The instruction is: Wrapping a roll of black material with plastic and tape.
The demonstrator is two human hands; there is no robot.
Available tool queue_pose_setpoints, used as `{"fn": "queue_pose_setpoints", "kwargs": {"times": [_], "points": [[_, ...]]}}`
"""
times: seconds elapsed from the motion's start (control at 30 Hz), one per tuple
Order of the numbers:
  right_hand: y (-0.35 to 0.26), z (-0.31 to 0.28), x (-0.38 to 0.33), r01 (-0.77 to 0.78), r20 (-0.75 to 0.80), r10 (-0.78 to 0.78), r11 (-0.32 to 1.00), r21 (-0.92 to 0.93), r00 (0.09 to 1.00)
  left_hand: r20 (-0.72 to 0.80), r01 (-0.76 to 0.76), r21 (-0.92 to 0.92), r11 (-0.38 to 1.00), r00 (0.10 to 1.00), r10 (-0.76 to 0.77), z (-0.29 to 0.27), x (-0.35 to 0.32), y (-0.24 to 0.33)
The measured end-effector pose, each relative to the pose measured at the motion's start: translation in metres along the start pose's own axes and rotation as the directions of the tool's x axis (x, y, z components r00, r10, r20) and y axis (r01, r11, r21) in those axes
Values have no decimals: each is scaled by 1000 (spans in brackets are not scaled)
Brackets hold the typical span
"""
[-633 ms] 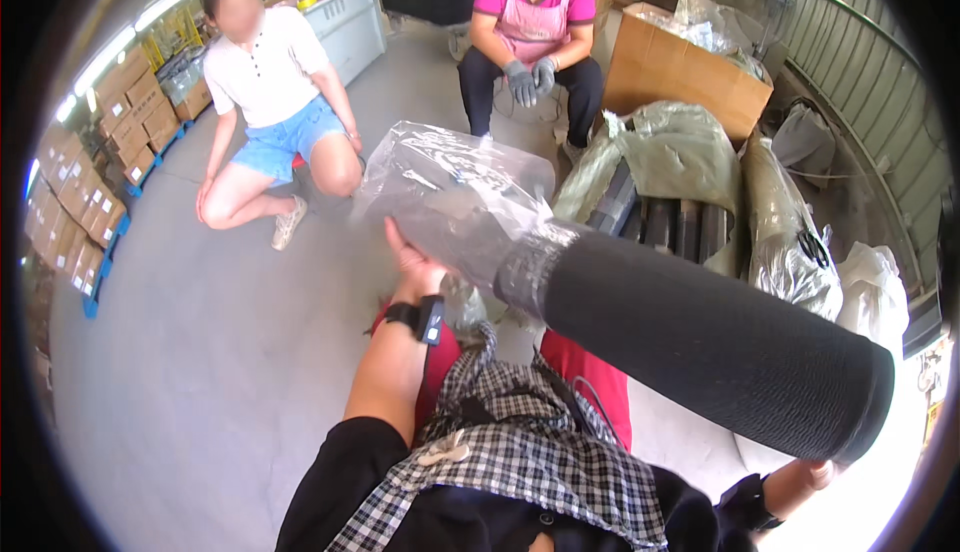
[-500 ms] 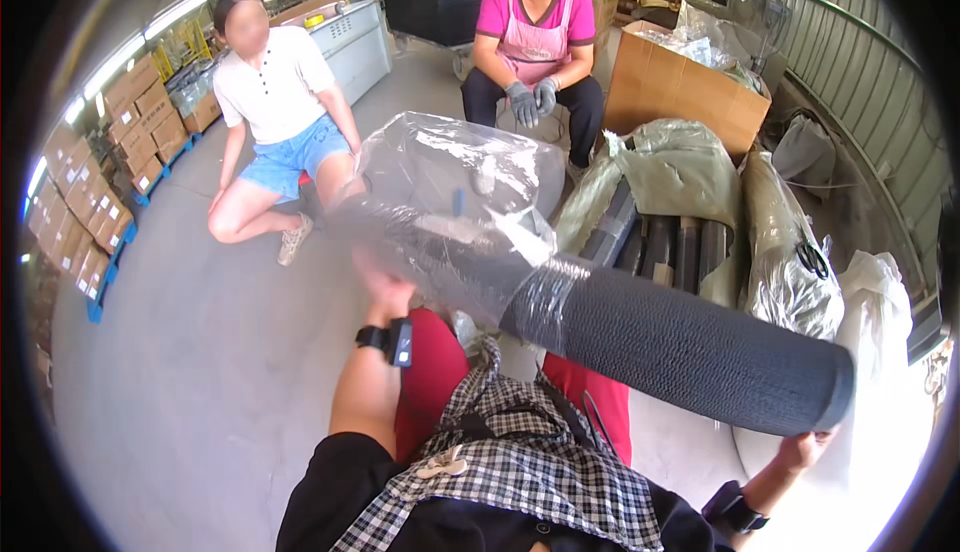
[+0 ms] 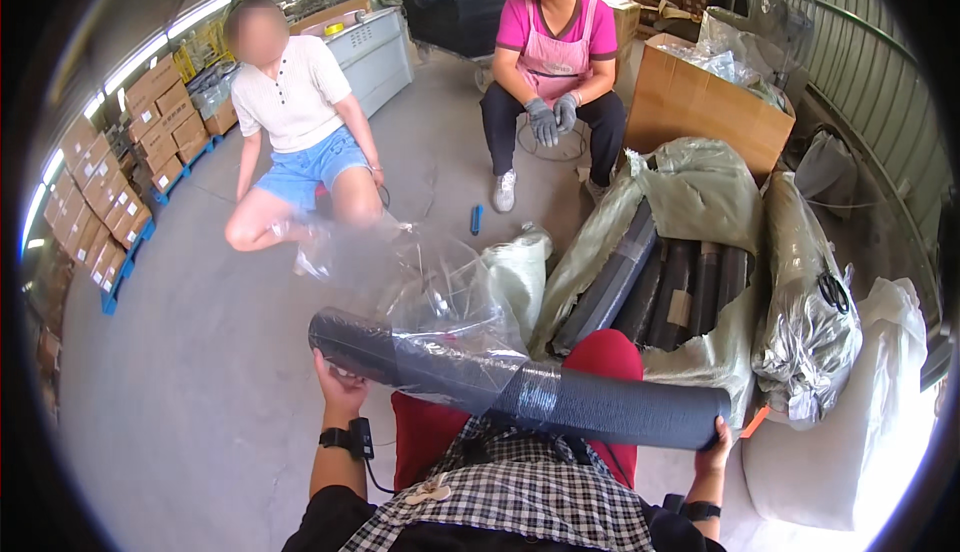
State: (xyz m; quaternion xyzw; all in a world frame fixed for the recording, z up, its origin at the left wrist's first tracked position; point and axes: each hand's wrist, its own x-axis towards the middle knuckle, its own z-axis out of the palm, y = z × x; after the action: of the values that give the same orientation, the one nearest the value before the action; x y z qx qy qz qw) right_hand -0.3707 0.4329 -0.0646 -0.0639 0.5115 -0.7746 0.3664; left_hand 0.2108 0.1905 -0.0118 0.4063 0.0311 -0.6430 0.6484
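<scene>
A long dark rolled mat [image 3: 620,407] lies level across my lap, its ribbed surface showing on the right half. Around its left half hangs loose clear plastic film [image 3: 440,297], which spreads upward and away from me. My left hand [image 3: 340,380] grips the roll's left end from below. At the other end my right hand [image 3: 718,442] is closed round the rim, thumb on the near side. Both wrists carry black straps with small devices.
An open greenish sack [image 3: 690,192] holds several dark rolls [image 3: 680,292]. Black-handled scissors [image 3: 832,292] lie on a wrapped bundle [image 3: 800,242]. A blue cutter-like tool [image 3: 477,219] is on the floor. Two people sit ahead, one wearing grey gloves [image 3: 553,120]. A cardboard box [image 3: 700,102] stands behind the sack.
The roll has come down and nearer to me, from a slant to nearly level. Its plastic film has sunk from a raised, puffed shape. Both hands still hold the ends.
</scene>
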Motion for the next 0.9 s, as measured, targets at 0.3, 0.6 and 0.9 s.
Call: {"fn": "queue_pose_setpoints", "kwargs": {"times": [0.3,0.6,0.9], "points": [[-5,22,35,-59,44,74,960,-273,996,764,-624,645,-441,550,339,53,4,4],[-4,34,17,32,26,-26,966,-258,999,777,-700,590,-401,628,46,122,-20,-86],[9,16,29,16,-5,-17,977,-212,1000,738,-823,568,14,517,433,112,1,-61]]}}
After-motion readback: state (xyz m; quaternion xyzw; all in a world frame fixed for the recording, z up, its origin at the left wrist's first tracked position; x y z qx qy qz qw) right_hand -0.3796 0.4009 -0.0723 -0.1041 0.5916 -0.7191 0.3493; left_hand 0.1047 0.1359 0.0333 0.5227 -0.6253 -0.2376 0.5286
